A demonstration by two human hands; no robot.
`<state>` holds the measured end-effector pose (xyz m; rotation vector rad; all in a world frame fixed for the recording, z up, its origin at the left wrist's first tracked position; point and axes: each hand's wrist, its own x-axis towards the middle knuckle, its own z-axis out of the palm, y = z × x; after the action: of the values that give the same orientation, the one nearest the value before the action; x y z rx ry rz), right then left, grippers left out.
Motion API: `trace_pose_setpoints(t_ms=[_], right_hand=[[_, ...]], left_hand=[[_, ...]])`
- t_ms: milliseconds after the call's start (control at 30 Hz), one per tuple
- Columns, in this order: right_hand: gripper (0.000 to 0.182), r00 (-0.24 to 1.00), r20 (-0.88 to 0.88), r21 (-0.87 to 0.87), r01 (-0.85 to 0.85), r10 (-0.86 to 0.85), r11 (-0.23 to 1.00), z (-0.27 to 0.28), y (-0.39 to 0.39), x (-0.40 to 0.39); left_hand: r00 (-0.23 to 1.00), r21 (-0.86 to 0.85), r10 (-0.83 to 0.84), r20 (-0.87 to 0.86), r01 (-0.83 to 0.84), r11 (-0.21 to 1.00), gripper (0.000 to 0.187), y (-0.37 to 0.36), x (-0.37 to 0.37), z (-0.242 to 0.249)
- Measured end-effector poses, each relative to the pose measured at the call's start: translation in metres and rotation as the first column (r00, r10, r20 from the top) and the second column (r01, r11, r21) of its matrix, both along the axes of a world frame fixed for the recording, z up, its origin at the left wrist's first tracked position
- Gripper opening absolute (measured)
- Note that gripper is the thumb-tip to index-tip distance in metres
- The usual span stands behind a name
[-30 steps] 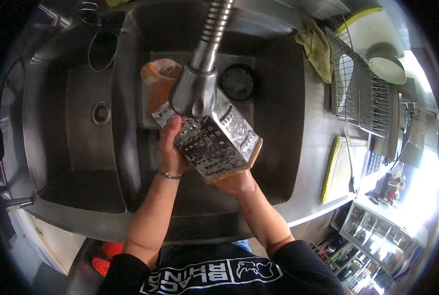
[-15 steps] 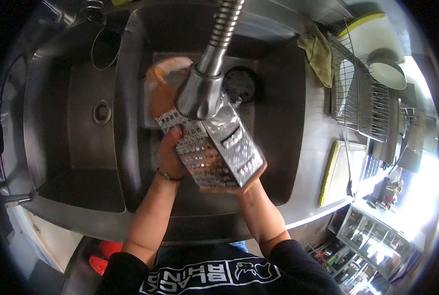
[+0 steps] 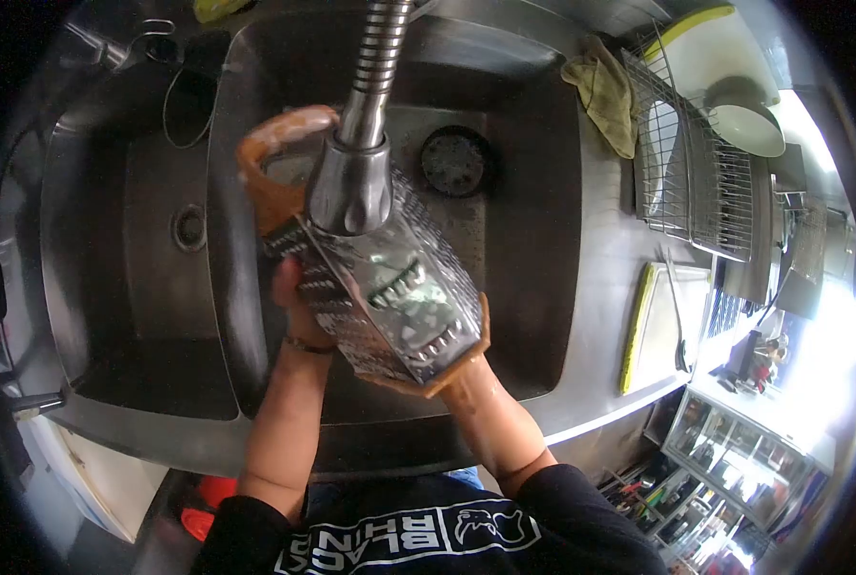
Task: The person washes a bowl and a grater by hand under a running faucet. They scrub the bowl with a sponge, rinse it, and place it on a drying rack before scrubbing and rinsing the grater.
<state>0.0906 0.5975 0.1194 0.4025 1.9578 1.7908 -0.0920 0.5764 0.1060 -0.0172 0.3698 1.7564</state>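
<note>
Over the right-hand sink basin I hold a metal box grater point(image 3: 407, 295) with an orange handle and an orange base rim. It lies tilted, its handle pointing away and its slicing-slot side facing up. My left hand point(image 3: 303, 302) grips the left side near the handle end, with part of the fingers behind it. My right hand point(image 3: 464, 376) is at the base end; its fingers are hidden by the grater. The spray head point(image 3: 349, 187) of the tap hangs just above the grater and covers part of it. The upper face looks wet.
A round dark drain point(image 3: 455, 163) shows in the basin point(image 3: 533, 287). The left basin point(image 3: 136, 316) has its own drain. To the right are a cloth point(image 3: 602, 96), a wire dish rack point(image 3: 682, 163) with a bowl point(image 3: 746, 127), and a cutting board point(image 3: 668, 331).
The box grater has turned in my hands, so the slotted side now faces up more squarely. Grater and hands have shifted left in view, and the whole scene has moved slightly left too.
</note>
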Motion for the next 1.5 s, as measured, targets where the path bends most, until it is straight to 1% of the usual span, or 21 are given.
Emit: trace_pose_setpoints(t_ms=[33, 67, 100, 167, 200, 267, 333, 400, 467, 533, 667, 733, 800, 867, 933, 967, 1000, 1033, 1067, 1167, 1500], right_hand=[[0.054, 0.954, 0.298, 0.541, -0.170, 0.001, 0.824, 0.006, 0.005, -0.002], [0.050, 0.837, 0.522, 0.819, -0.438, -0.165, 0.371, 0.017, 0.010, -0.005], [0.050, 0.837, 0.523, 0.819, -0.440, -0.163, 0.369, 0.020, 0.008, 0.001], [0.046, 0.183, 0.948, 0.241, -0.947, -0.262, 0.211, 0.029, -0.002, 0.023], [0.046, 0.178, 0.948, 0.237, -0.948, -0.264, 0.211, 0.032, -0.003, 0.031], [0.044, 0.377, 0.871, 0.492, -0.679, -0.316, 0.544, 0.036, -0.001, 0.047], [0.044, 0.373, 0.800, 0.583, -0.668, -0.470, 0.462, 0.068, 0.022, 0.043], [0.039, -0.080, 0.692, 0.336, -0.844, -0.717, 0.418, 0.090, 0.032, 0.038], [0.024, -0.257, 0.078, -0.051, -0.966, -0.963, 0.253, 0.103, 0.043, 0.028], [0.024, 0.063, -0.609, -0.378, -0.899, -0.791, 0.220, 0.101, 0.048, 0.018], [0.024, -0.092, -0.378, -0.471, -0.838, -0.921, 0.277, 0.076, 0.054, 0.014], [0.020, 0.028, -0.616, -0.294, -0.935, -0.787, 0.198, 0.072, 0.050, 0.019], [0.011, 0.021, -0.713, -0.347, -0.879, -0.701, 0.327, 0.085, 0.040, 0.008], [0.004, -0.310, -0.206, -0.413, -0.832, -0.928, 0.369, 0.063, 0.059, 0.017], [0.022, -0.427, -0.213, -0.515, -0.716, -0.879, 0.472, 0.029, 0.064, 0.037], [0.025, -0.464, 0.304, -0.217, -0.884, -0.832, 0.413, 0.039, 0.057, 0.030], [0.029, -0.241, 0.740, 0.109, -0.878, -0.628, 0.466, 0.047, 0.044, 0.021], [0.041, -0.132, 0.832, 0.154, -0.878, -0.538, 0.453, 0.036, 0.031, 0.016], [0.041, 0.002, 0.840, 0.254, -0.885, -0.542, 0.390, 0.049, 0.021, -0.002], [0.037, 0.067, 0.804, 0.282, -0.918, -0.591, 0.279, 0.038, 0.006, -0.020], [0.026, -0.214, 0.624, -0.141, -0.977, -0.752, 0.161, 0.045, 0.013, -0.026]], left_hand=[[0.986, -0.085, 0.128, -0.109, -0.137, 0.987, 0.053, 0.002, -0.003, 0.005], [0.986, -0.084, 0.128, -0.109, -0.137, 0.987, 0.053, 0.005, -0.006, 0.010], [0.976, -0.161, 0.166, -0.142, -0.188, 0.969, 0.053, 0.007, -0.009, 0.014], [0.964, -0.236, 0.202, -0.171, -0.239, 0.942, 0.053, 0.008, -0.010, 0.016], [0.966, -0.198, 0.200, -0.162, -0.231, 0.953, 0.057, 0.009, -0.009, 0.015], [0.969, -0.115, 0.196, -0.147, -0.214, 0.970, 0.066, 0.012, -0.009, 0.014], [0.957, -0.129, 0.190, -0.220, -0.221, 0.967, 0.059, 0.014, -0.011, 0.022], [0.939, -0.148, 0.179, -0.292, -0.230, 0.962, 0.051, 0.014, -0.011, 0.019], [0.960, -0.080, 0.128, -0.248, -0.151, 0.985, 0.049, 0.016, -0.012, 0.010], [0.963, -0.115, 0.126, -0.239, -0.157, 0.981, 0.047, 0.017, -0.008, 0.014], [0.933, -0.226, 0.068, -0.353, -0.155, 0.962, 0.045, 0.014, -0.010, 0.017], [0.955, -0.132, 0.087, -0.283, -0.129, 0.983, 0.045, 0.020, -0.007, 0.024], [0.975, -0.071, 0.073, -0.210, -0.089, 0.993, 0.045, 0.015, -0.004, 0.021], [0.963, -0.291, 0.049, -0.264, -0.127, 0.948, 0.051, 0.015, -0.007, 0.009], [0.969, -0.217, 0.124, -0.215, -0.171, 0.961, 0.049, 0.031, 0.006, 0.042], [0.962, -0.319, 0.126, -0.241, -0.201, 0.926, 0.048, 0.032, 0.007, 0.042], [0.958, -0.430, 0.118, -0.260, -0.224, 0.875, 0.047, 0.029, 0.009, 0.042], [0.979, -0.363, 0.120, -0.162, -0.172, 0.916, 0.043, 0.029, 0.011, 0.044], [0.979, -0.365, 0.127, -0.163, -0.179, 0.914, 0.043, 0.029, 0.013, 0.040], [0.977, -0.403, 0.028, -0.214, -0.114, 0.908, 0.037, 0.026, 0.022, 0.028], [0.892, -0.400, 0.167, -0.420, -0.347, 0.848, 0.031, 0.025, 0.018, 0.006]])
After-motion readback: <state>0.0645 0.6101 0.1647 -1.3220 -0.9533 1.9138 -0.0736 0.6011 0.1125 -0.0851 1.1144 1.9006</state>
